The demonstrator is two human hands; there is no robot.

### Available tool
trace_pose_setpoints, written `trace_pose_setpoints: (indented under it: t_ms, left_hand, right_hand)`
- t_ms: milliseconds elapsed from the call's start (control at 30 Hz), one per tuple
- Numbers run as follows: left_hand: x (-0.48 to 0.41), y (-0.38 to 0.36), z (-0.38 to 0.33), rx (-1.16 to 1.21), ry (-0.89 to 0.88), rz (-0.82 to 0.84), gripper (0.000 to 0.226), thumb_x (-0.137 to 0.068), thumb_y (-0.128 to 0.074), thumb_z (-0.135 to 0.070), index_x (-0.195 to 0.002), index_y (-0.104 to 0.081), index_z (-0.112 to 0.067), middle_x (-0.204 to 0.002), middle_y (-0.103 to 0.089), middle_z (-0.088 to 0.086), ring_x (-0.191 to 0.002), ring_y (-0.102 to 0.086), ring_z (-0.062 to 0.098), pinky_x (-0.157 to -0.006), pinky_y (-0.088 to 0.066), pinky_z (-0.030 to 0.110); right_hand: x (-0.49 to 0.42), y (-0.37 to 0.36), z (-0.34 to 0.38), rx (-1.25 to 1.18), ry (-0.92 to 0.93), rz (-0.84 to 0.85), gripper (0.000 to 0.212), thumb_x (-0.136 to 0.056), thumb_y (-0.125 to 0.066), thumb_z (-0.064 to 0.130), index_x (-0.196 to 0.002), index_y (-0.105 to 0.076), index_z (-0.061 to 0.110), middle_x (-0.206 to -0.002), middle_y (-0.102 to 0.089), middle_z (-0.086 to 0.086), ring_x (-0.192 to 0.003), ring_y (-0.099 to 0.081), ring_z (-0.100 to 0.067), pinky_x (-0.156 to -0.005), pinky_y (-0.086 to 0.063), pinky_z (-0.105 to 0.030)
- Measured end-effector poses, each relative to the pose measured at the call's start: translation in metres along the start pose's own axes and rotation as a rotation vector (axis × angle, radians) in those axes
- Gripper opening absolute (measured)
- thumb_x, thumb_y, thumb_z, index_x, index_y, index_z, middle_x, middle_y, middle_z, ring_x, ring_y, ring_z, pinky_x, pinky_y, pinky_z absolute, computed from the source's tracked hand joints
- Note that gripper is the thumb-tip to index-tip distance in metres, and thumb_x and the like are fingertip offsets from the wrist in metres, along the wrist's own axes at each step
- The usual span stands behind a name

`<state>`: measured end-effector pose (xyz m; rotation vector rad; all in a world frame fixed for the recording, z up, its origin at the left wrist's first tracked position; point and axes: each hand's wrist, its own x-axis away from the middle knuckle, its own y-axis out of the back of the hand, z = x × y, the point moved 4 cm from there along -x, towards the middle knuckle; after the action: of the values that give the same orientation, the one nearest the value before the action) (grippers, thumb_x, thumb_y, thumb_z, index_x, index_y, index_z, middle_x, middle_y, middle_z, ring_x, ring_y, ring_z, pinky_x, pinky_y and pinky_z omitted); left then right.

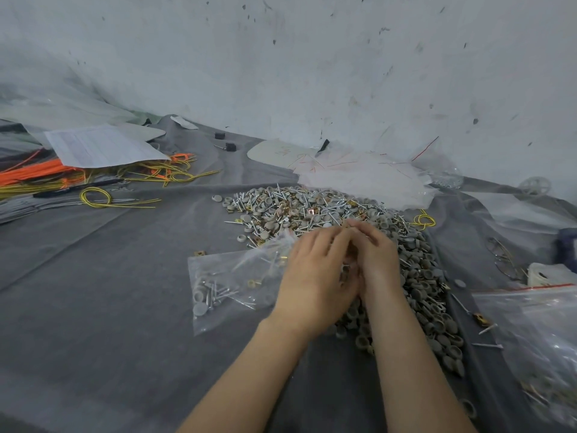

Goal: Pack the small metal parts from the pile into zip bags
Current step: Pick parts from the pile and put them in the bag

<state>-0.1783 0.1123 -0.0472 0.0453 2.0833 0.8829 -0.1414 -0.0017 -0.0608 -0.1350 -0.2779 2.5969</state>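
Pile (312, 210) of screws, grey caps and brass clips lies on the cloth (109, 276), its long axis running from far centre down toward the near right. Just left of it I see a bag (224, 282) lying flat, long axis left to right, mouth toward the pile, a few parts in its left end. The left hand (312, 276) covers the mouth. The right hand (377, 257) sits against it, fingertips meeting. Whether the fingers hold anything, I cannot tell.

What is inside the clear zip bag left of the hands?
The zip bag holds some screws, grey caps and a brass clip; the left hand covers its right end, hiding anything there.
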Motion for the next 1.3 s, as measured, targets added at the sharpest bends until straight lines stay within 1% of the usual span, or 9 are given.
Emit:
trace_pose_setpoints:
  t_ms: [100,200,367,533,767,933,1033,1167,1300]
  left_hand:
    - [-0.007,-0.013,-0.006,0.164,0.116,0.056,0.048,-0.088,-0.049,-0.004,-0.136,-0.045,-0.005,-0.138,-0.045,0.01,-0.128,-0.041,0.025,-0.109,-0.031,0.028]
    - [-0.015,-0.018,0.002,0.278,0.298,-0.007,0.052,-0.094,-0.043,-0.003,-0.144,-0.034,-0.01,-0.148,-0.032,0.005,-0.133,-0.036,0.018,-0.106,-0.03,0.021]
    - [-0.009,-0.026,0.014,0.347,0.365,-0.033,0.036,-0.092,-0.053,-0.005,-0.127,-0.056,-0.014,-0.121,-0.055,0.003,-0.107,-0.056,0.017,-0.092,-0.045,0.027]
    - [-0.002,-0.024,0.025,0.331,0.414,-0.127,0.024,-0.091,-0.058,-0.007,-0.114,-0.065,-0.011,-0.104,-0.061,0.004,-0.091,-0.058,0.017,-0.083,-0.047,0.03]
    - [-0.004,-0.025,0.024,0.346,0.381,-0.138,0.019,-0.09,-0.06,-0.006,-0.109,-0.065,-0.008,-0.101,-0.061,0.006,-0.087,-0.056,0.017,-0.078,-0.045,0.027]
    - [-0.004,-0.024,0.024,0.32,0.351,-0.117,0.017,-0.092,-0.055,-0.003,-0.106,-0.065,-0.006,-0.1,-0.06,0.007,-0.087,-0.053,0.015,-0.075,-0.04,0.022]
    - [-0.004,-0.023,0.023,0.293,0.327,-0.134,0.016,-0.093,-0.053,-0.003,-0.101,-0.067,-0.004,-0.097,-0.062,0.009,-0.086,-0.055,0.02,-0.075,-0.041,0.026]
    - [-0.001,-0.024,0.017,0.3,0.333,-0.133,0.018,-0.091,-0.061,-0.014,-0.108,-0.065,-0.009,-0.096,-0.063,0.003,-0.085,-0.059,0.019,-0.077,-0.049,0.038]
    - [0.0,-0.027,0.017,0.317,0.383,-0.092,0.012,-0.087,-0.065,-0.018,-0.097,-0.061,-0.012,-0.082,-0.063,0.002,-0.076,-0.058,0.02,-0.07,-0.049,0.043]
  right_hand:
    - [-0.002,0.006,0.002,-0.06,-0.029,0.005,0.02,-0.093,-0.051,-0.001,-0.09,-0.067,0.011,-0.073,-0.065,-0.007,-0.059,-0.059,-0.014,-0.055,-0.05,-0.022]
    - [-0.003,0.011,0.006,0.098,0.049,0.006,0.022,-0.093,-0.052,0.001,-0.088,-0.07,0.013,-0.074,-0.067,-0.001,-0.063,-0.061,-0.007,-0.059,-0.05,-0.02]
    - [-0.002,0.009,0.011,0.496,0.174,0.126,0.021,-0.087,-0.06,0.009,-0.078,-0.067,0.026,-0.084,-0.07,0.004,-0.081,-0.065,-0.01,-0.074,-0.051,-0.025]
    - [0.002,0.004,0.012,0.622,0.227,0.207,0.022,-0.085,-0.06,0.01,-0.075,-0.064,0.029,-0.087,-0.07,0.006,-0.087,-0.065,-0.009,-0.081,-0.053,-0.029]
    - [0.001,0.006,0.012,0.562,0.169,0.194,0.024,-0.086,-0.059,0.006,-0.074,-0.066,0.026,-0.078,-0.071,0.005,-0.08,-0.068,-0.02,-0.083,-0.056,-0.045]
    - [0.003,0.007,0.015,0.603,0.182,0.243,0.026,-0.089,-0.059,0.005,-0.077,-0.063,0.028,-0.087,-0.07,0.006,-0.086,-0.066,-0.011,-0.083,-0.053,-0.029]
    - [0.004,0.009,0.017,0.62,0.189,0.259,0.024,-0.089,-0.061,0.007,-0.078,-0.063,0.028,-0.085,-0.068,0.009,-0.083,-0.063,-0.004,-0.071,-0.045,-0.015]
    - [0.004,0.016,0.018,0.551,0.181,0.188,0.023,-0.088,-0.063,0.005,-0.076,-0.065,0.025,-0.079,-0.069,0.005,-0.076,-0.064,-0.006,-0.068,-0.046,-0.019]
    - [0.007,0.019,0.013,0.514,0.186,0.153,0.021,-0.085,-0.067,0.009,-0.074,-0.066,0.026,-0.08,-0.07,0.002,-0.079,-0.066,-0.012,-0.073,-0.049,-0.024]
